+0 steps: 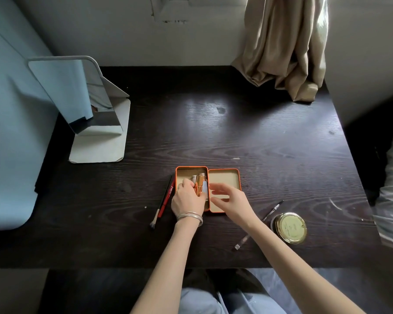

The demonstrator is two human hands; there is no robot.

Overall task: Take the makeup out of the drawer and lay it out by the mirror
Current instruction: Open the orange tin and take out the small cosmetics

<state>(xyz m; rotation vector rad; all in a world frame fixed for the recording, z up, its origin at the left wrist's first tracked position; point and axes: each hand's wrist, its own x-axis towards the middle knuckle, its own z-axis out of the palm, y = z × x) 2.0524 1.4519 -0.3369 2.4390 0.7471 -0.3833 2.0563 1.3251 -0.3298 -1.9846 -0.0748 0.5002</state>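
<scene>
Hands at open orange tin point(224, 179) on dark desk.
Left hand point(187, 198) pinches a gold tube point(200, 184), likely light and slippery; right hand point(230, 200) hovers, fingers spread.

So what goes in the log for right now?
left hand: grips gold tubes in orange tin | right hand: open over lid | mirror: far left

Makeup in an open orange tin point(192, 169) near the front edge of the table point(236, 132).
Gold tubes point(200, 182) lie inside; a brush point(160, 207) and red pencil point(167, 200) lie just left; the mirror point(77, 96) stands at the back left corner.
</scene>
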